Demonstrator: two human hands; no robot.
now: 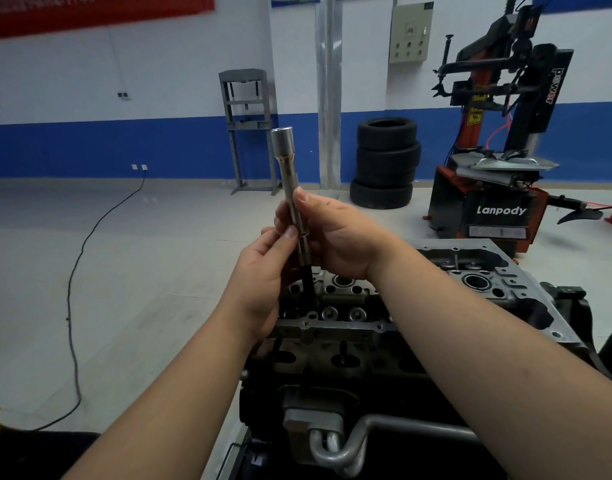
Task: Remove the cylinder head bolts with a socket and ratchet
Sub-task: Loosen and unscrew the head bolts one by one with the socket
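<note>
Black cable point(76, 271): trails over the pale floor at far left, well apart from the work.
Left hand point(263, 271): fingers curled round the lower part of the long silver extension bar with its socket end up point(290, 188), thumb pressed on the shaft.
Extension bar: held upright above the engine; a dark shank below it, likely a bolt, runs down toward the grey aluminium cylinder head point(332, 306).
Right hand point(335, 233): grasping the same bar higher up, thumb tip on the shaft.
Ratchet: not visible.
Cylinder head: on the engine directly under both hands, valve springs and bolt holes exposed.
Step, as I judge it: separating or lifting out a freed bolt.
Doing it well: keep the bar in line with the bore, pull straight up, don't let the bolt drop back.
Tyre stack point(386, 161) and red tyre changer point(498, 133): behind, right.
</note>
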